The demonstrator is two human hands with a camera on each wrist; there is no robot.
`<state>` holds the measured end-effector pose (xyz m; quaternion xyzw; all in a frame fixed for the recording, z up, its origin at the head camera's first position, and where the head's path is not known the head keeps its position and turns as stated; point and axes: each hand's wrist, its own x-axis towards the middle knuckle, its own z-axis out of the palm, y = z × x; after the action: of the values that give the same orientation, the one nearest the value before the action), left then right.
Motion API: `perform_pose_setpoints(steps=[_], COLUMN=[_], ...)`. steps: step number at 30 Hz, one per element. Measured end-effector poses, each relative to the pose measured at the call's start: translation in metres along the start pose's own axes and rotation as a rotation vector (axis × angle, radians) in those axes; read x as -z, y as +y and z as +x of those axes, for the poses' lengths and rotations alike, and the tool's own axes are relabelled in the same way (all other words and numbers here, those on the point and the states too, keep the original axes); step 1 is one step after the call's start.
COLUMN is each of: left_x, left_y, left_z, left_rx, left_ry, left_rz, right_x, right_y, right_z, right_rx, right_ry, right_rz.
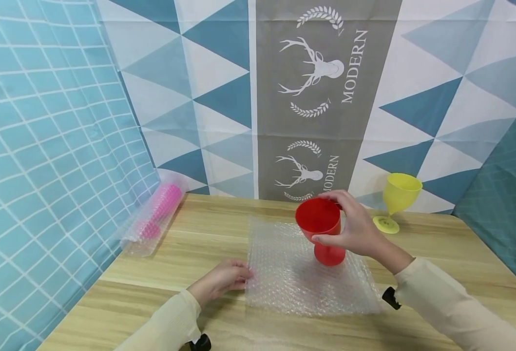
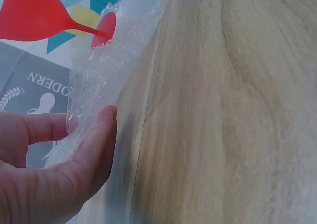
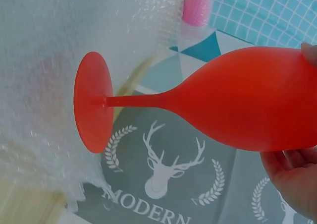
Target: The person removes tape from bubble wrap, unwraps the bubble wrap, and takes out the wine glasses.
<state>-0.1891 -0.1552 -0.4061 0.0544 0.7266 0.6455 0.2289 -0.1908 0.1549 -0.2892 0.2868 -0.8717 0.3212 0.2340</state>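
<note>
A red plastic goblet (image 1: 328,229) stands upright over a sheet of bubble wrap (image 1: 284,287), its round foot (image 3: 93,102) close above the sheet. My right hand (image 1: 360,231) grips the goblet's bowl near the rim, thumb on the near side and fingers on the far side. At the sheet's left edge, my left hand (image 1: 223,280) pinches the bubble wrap between thumb and fingers. The left wrist view shows this edge raised between the left fingers (image 2: 101,140).
A pink goblet-like thing rolled in bubble wrap (image 1: 157,214) lies at the back left by the tiled-pattern cloth (image 1: 43,146). A yellow goblet (image 1: 400,192) stands at the back right of the wooden table (image 1: 143,292), near the printed backdrop (image 1: 222,97).
</note>
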Motion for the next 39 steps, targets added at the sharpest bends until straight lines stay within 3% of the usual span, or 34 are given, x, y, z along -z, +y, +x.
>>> perform_pose_setpoints(steps=[7,24,39], left_x=[0.000,0.002,0.006], left_y=[0.000,0.002,-0.001], left_z=[0.000,-0.002,-0.002], left_rx=[-0.003,-0.014,-0.014], left_ry=[0.011,0.016,0.005], left_rz=[0.007,0.007,0.002], right_x=[0.013,0.044,0.059], right_y=[0.003,0.020,0.045], right_z=[0.002,-0.004,-0.008], right_rx=[0.013,-0.062,-0.176], right_ry=[0.032,0.117,0.210], right_rz=[-0.027,-0.111,-0.144])
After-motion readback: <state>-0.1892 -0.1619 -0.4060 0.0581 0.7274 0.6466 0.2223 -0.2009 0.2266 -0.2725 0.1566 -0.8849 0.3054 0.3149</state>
